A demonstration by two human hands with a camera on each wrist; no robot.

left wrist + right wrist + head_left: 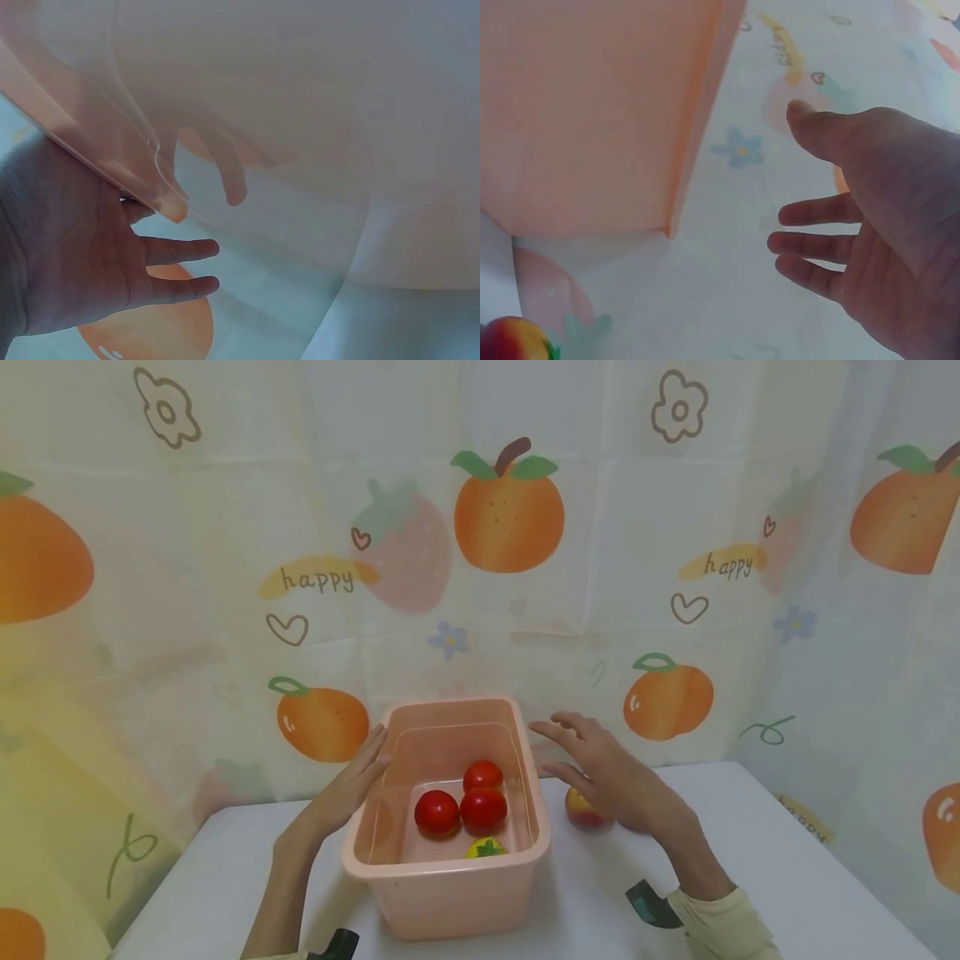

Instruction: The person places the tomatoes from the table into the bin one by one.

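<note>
A pink plastic bin (453, 897) stands on the table. Inside it lie three red tomatoes (437, 814) and a yellow fruit with a green star-shaped top (486, 849), partly behind the front rim. My left hand (337, 802) is at the bin's left side, fingers extended along the rim; in the left wrist view the pink wall (82, 127) overlaps some of them. Right of the bin, my right hand (603, 772) hovers with spread fingers, holding nothing; a gap separates it from the wall in the right wrist view. A red-and-yellow peach (583, 810) sits below it, partly covered.
The white table (757, 852) extends to both sides of the bin. Close behind it hangs a curtain (510, 635) printed with oranges, strawberries and flowers. Dark straps (651, 903) circle the wrists near light sleeves (723, 927).
</note>
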